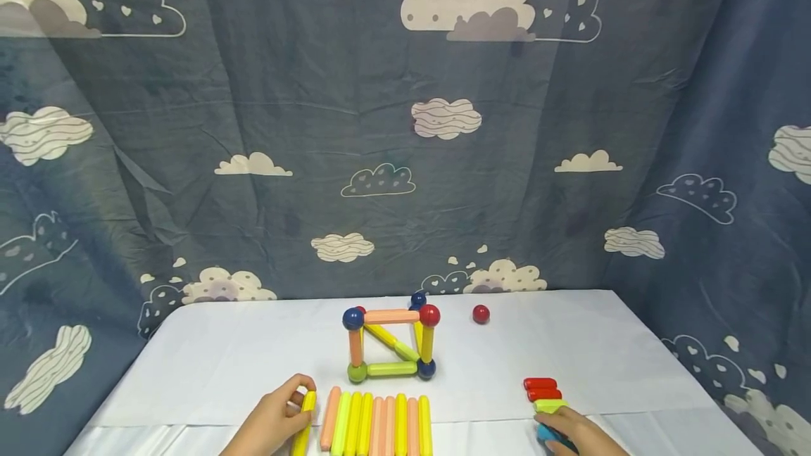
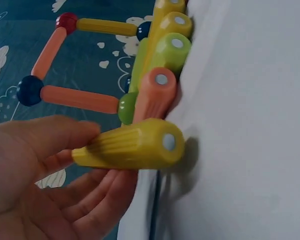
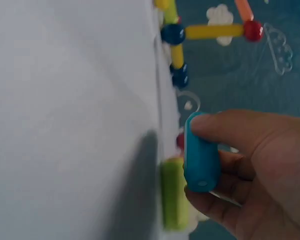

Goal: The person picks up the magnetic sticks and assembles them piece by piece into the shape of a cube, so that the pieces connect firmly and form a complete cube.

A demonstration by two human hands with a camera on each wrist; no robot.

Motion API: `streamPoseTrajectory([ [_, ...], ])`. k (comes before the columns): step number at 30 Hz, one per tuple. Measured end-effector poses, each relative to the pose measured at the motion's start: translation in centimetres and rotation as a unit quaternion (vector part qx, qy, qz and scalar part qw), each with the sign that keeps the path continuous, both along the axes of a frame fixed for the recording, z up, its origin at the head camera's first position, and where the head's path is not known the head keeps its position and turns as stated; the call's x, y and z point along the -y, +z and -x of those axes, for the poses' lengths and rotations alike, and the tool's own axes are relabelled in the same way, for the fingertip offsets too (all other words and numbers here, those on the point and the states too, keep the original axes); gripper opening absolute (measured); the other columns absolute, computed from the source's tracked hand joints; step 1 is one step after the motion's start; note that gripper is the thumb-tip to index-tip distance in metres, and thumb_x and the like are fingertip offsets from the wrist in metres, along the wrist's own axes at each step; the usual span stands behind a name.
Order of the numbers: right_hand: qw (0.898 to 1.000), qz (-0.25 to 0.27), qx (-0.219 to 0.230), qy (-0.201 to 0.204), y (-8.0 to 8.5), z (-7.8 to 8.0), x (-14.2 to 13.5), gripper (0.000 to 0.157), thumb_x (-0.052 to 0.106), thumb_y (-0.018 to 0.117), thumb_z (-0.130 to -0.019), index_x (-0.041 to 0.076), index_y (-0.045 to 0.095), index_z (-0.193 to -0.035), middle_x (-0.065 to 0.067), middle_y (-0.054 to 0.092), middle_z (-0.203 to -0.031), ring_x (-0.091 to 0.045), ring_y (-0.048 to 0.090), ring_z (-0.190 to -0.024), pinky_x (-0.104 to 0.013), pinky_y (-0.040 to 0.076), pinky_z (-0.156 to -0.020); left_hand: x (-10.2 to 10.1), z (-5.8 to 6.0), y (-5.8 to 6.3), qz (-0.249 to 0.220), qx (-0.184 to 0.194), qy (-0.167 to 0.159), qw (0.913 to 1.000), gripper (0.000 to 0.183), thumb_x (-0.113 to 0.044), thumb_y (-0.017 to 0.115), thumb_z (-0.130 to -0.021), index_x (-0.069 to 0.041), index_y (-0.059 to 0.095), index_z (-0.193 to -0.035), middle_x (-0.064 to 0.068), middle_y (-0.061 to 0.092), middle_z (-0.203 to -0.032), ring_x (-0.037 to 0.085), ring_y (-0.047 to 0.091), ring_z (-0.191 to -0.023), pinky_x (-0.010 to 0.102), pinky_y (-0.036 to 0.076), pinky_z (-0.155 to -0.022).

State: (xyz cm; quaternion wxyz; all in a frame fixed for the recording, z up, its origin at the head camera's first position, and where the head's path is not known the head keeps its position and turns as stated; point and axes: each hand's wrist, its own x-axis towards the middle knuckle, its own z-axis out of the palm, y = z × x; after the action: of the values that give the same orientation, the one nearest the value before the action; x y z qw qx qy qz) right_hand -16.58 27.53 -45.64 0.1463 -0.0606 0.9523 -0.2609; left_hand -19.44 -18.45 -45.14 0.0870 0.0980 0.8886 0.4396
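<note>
My left hand (image 1: 269, 421) pinches a yellow magnetic rod (image 1: 307, 410) between thumb and fingers, just left of a row of long rods. In the left wrist view, the rod's end (image 2: 169, 142) shows a round metal disc, beside an orange rod (image 2: 157, 90) in the row. At the right, my right hand (image 1: 586, 433) grips a short blue rod (image 1: 545, 433), its thumb lying along one side in the right wrist view. Close beyond that hand lies a short light-green rod (image 1: 549, 406). Two short red rods (image 1: 543, 394) lie past it.
A frame of rods and balls (image 1: 394, 317) stands mid-table behind the row, with blue, red and green balls at its corners. Orange, yellow and green rods (image 1: 378, 428) lie side by side in front. A loose red ball (image 1: 481, 314) sits near the back edge of the white-covered table (image 1: 222, 357).
</note>
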Motion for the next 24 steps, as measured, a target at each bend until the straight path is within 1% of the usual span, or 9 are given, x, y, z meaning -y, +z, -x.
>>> streamPoseTrajectory([
  [2,0.999,0.018,-0.017,0.026,0.8,0.1,0.8,0.043,0.025,0.069,-0.078,0.003,0.057,-0.113,-0.006,0.053,-0.101,-0.022,0.047,-0.082,-0.048,0.046,-0.080,-0.3,0.0,0.4,-0.018,-0.016,0.034,0.9991,0.031,-0.013,0.066,-0.080,-0.009,0.049,-0.105,0.004,0.057,-0.088,0.016,0.055,-0.067,0.031,0.048,-0.055],
  [6,0.993,0.058,-0.076,0.070,2.3,0.4,2.6,0.038,0.022,0.070,-0.078,0.005,0.058,-0.109,0.000,0.054,-0.094,-0.019,0.048,-0.080,-0.038,0.050,-0.073,-1.0,-0.2,1.0,-0.056,-0.079,0.086,0.9916,0.035,-0.012,0.066,-0.081,-0.009,0.050,-0.113,0.008,0.059,-0.099,0.017,0.059,-0.075,0.030,0.051,-0.060],
  [8,0.989,0.068,-0.108,0.075,2.8,0.7,3.8,0.035,0.021,0.070,-0.078,0.007,0.058,-0.107,0.004,0.053,-0.091,-0.017,0.049,-0.078,-0.031,0.050,-0.069,-1.3,-0.3,1.1,-0.079,-0.114,0.101,0.9852,0.036,-0.010,0.066,-0.081,-0.009,0.052,-0.114,0.009,0.059,-0.103,0.017,0.060,-0.080,0.028,0.051,-0.063],
  [10,0.986,0.075,-0.136,0.066,3.1,1.0,5.2,0.033,0.021,0.069,-0.078,0.009,0.059,-0.107,0.006,0.054,-0.090,-0.014,0.049,-0.078,-0.028,0.050,-0.068,-1.6,-0.3,1.1,-0.108,-0.145,0.108,0.9776,0.035,-0.009,0.066,-0.081,-0.008,0.054,-0.113,0.010,0.058,-0.105,0.018,0.060,-0.085,0.026,0.051,-0.066],
  [14,0.975,0.085,-0.195,0.067,3.4,2.2,7.8,0.030,0.017,0.068,-0.080,0.012,0.061,-0.109,0.009,0.057,-0.093,-0.010,0.048,-0.077,-0.025,0.049,-0.066,-2.5,-0.2,1.1,-0.175,-0.204,0.099,0.9580,0.032,-0.003,0.067,-0.079,-0.007,0.055,-0.108,0.010,0.057,-0.103,0.017,0.060,-0.088,0.023,0.050,-0.070],
  [16,0.967,0.099,-0.221,0.082,3.5,2.9,9.0,0.030,0.014,0.068,-0.080,0.013,0.061,-0.109,0.009,0.058,-0.094,-0.008,0.048,-0.076,-0.023,0.048,-0.064,-3.1,-0.1,1.1,-0.202,-0.233,0.086,0.9475,0.031,-0.001,0.067,-0.078,-0.007,0.055,-0.106,0.010,0.057,-0.101,0.015,0.060,-0.088,0.024,0.051,-0.070],
  [20,0.948,0.147,-0.257,0.118,3.2,4.5,11.2,0.028,0.008,0.067,-0.080,0.012,0.062,-0.108,0.009,0.059,-0.096,-0.007,0.047,-0.071,-0.019,0.046,-0.059,-4.4,0.0,1.6,-0.231,-0.285,0.056,0.9287,0.032,0.006,0.065,-0.077,-0.007,0.055,-0.104,0.008,0.059,-0.097,0.013,0.060,-0.088,0.027,0.051,-0.069],
  [22,0.940,0.167,-0.270,0.128,2.9,5.4,12.1,0.028,0.008,0.067,-0.080,0.011,0.062,-0.108,0.008,0.060,-0.097,-0.006,0.047,-0.069,-0.019,0.045,-0.057,-5.1,-0.2,2.2,-0.236,-0.303,0.043,0.9225,0.032,0.011,0.064,-0.076,-0.005,0.055,-0.102,0.010,0.059,-0.096,0.013,0.059,-0.087,0.029,0.052,-0.068],
  [24,0.934,0.176,-0.282,0.133,2.5,6.1,12.9,0.028,0.009,0.067,-0.080,0.009,0.062,-0.107,0.007,0.060,-0.096,-0.005,0.047,-0.066,-0.019,0.045,-0.056,-5.7,-0.4,2.9,-0.237,-0.312,0.034,0.9194,0.031,0.014,0.063,-0.075,0.000,0.055,-0.101,0.012,0.059,-0.095,0.013,0.059,-0.087,0.031,0.052,-0.068],
])
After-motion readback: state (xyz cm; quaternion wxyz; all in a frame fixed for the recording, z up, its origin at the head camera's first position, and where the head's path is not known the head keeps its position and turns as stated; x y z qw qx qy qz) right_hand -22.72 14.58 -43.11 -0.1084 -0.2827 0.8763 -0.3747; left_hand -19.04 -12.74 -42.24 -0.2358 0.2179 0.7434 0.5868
